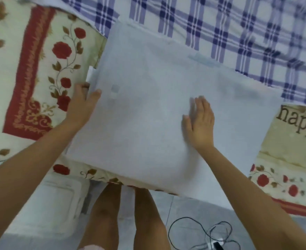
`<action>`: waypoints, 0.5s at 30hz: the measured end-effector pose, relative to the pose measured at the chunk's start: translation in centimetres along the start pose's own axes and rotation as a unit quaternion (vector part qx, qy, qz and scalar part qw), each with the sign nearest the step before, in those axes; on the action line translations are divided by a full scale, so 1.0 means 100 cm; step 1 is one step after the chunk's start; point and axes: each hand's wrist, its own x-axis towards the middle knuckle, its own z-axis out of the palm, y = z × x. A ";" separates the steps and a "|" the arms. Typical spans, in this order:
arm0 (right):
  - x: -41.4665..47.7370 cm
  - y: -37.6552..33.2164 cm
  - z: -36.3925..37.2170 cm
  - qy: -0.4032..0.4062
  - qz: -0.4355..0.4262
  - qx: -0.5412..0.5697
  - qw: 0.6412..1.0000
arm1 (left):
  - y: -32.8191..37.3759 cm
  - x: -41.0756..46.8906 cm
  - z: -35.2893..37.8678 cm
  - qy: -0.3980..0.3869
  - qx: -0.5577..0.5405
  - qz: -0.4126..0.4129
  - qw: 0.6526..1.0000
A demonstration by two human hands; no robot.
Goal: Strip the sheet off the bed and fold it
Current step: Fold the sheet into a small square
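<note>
A pale, almost white sheet (148, 109) lies folded into a large flat rectangle on the bed, its near edge hanging slightly past the bed's front. My left hand (83, 103) holds the sheet's left edge, thumb on top and fingers tucked beneath the fold. My right hand (200, 121) lies flat on the sheet right of its middle, fingers straight and together, blurred by motion.
A cream cover with red roses (31, 78) spreads under the sheet at left and front right. A blue-and-white checked cloth (238, 29) lies behind. On the floor are a black cable (201, 233), a white lidded box (54, 201), and my bare legs.
</note>
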 end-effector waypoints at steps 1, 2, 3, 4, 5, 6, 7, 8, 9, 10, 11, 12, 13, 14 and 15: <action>0.025 0.008 -0.008 0.030 0.016 0.001 0.999 | 0.020 0.017 0.010 -0.012 -0.015 0.014 1.000; 0.044 0.013 -0.014 0.046 0.030 -0.010 0.998 | 0.035 0.030 0.017 -0.021 -0.022 0.019 0.999; 0.065 0.019 -0.021 0.053 0.041 -0.027 0.997 | 0.052 0.043 0.024 -0.019 -0.029 0.026 0.999; 0.085 0.027 -0.028 0.050 0.049 -0.048 0.996 | 0.070 0.055 0.033 -0.018 -0.033 0.040 0.999; 0.103 0.034 -0.034 0.041 0.050 -0.065 0.996 | 0.085 0.069 0.038 -0.016 -0.032 0.054 0.998; 0.115 0.038 -0.039 0.028 0.043 -0.075 0.996 | 0.096 0.078 0.040 -0.013 -0.031 0.067 0.997; 0.127 0.042 -0.044 0.023 0.032 -0.073 0.997 | 0.106 0.090 0.043 -0.012 -0.030 0.090 0.995; 0.136 0.045 -0.049 0.023 0.013 -0.066 0.997 | 0.114 0.101 0.045 -0.014 -0.028 0.111 0.993; 0.141 0.047 -0.054 0.021 -0.008 -0.063 0.998 | 0.117 0.110 0.046 -0.013 -0.024 0.122 0.992; 0.147 0.050 -0.058 0.021 -0.024 -0.065 0.997 | 0.122 0.119 0.047 -0.009 -0.017 0.129 0.991; 0.149 0.054 -0.061 0.017 -0.037 -0.075 0.996 | 0.124 0.124 0.047 -0.002 -0.016 0.129 0.992; 0.149 0.057 -0.063 0.010 -0.041 -0.090 0.995 | 0.124 0.128 0.046 0.002 -0.018 0.128 0.992; 0.149 0.061 -0.065 0.007 -0.037 -0.104 0.994 | 0.124 0.132 0.047 0.003 -0.015 0.133 0.991; 0.148 0.065 -0.067 0.010 -0.032 -0.114 0.993 | 0.125 0.133 0.047 0.002 -0.009 0.139 0.990; 0.146 0.068 -0.068 0.012 -0.027 -0.117 0.993 | 0.126 0.133 0.046 -0.003 -0.005 0.141 0.990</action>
